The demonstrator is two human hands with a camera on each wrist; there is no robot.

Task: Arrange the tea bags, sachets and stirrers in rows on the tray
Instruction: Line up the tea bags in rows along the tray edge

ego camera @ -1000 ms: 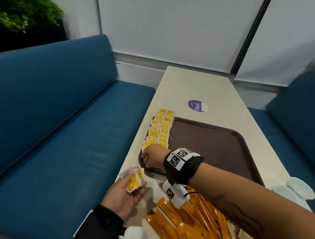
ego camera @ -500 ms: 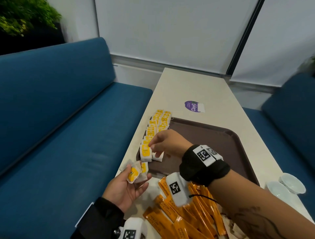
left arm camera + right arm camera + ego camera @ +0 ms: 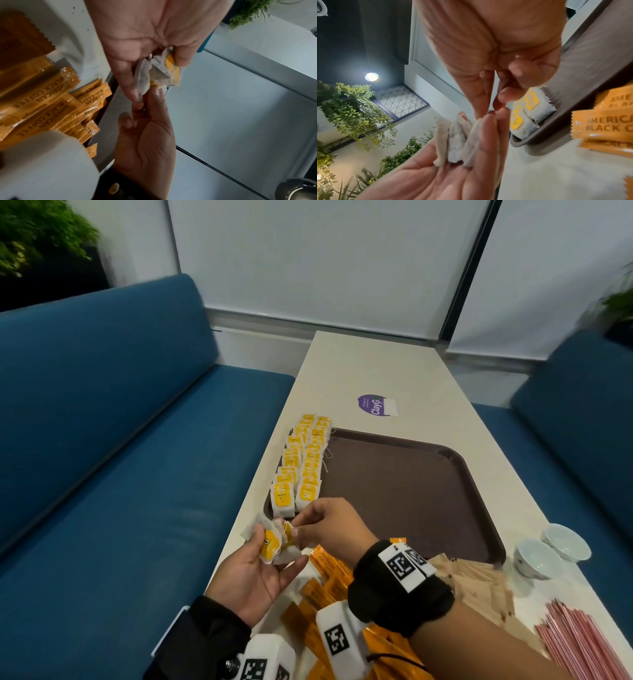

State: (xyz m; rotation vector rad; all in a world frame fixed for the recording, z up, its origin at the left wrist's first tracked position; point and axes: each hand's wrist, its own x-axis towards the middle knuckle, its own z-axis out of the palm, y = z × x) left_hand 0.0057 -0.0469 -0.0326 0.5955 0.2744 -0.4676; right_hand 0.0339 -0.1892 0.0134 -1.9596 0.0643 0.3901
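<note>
At the far left we see a blue sofa (image 3: 120, 457) along the bench's (image 3: 428, 378) left edge, with a plant (image 3: 37, 237) above its back. Next comes our left hand (image 3: 255, 571), palm up over the bench's left edge, fingers curled around a few loose tea bags (image 3: 272, 542); how many we cannot tell, since they overlap and are crumpled. Just beyond them two rows of tea bags (image 3: 301, 467) with yellow tags run along the left side of the brown tray (image 3: 428, 491); the print on the tags is too small to read.

Our right hand (image 3: 329, 525) reaches across the tray's near left corner, and its thumb and forefinger pinch the top of one bag in the left palm. From the left wrist the pinch point is partly hidden behind the fingers (image 3: 130, 86).

Below the wrists orange sachets (image 3: 325, 587) lie heaped at the bench's near edge, reading "AMERICAN BLACK COFFEE"; the wrist bands and marker blocks cover much of the heap. Past the tray's far edge sits a purple sticker (image 3: 375, 405) marked "ClayG". Right of the heap are brown paper sachets (image 3: 479, 587), partly hidden by the right forearm, then two small white cups (image 3: 551, 549) by the tray's near right corner, and pink stirrers (image 3: 579, 642) cut off at the frame's bottom right.
</note>
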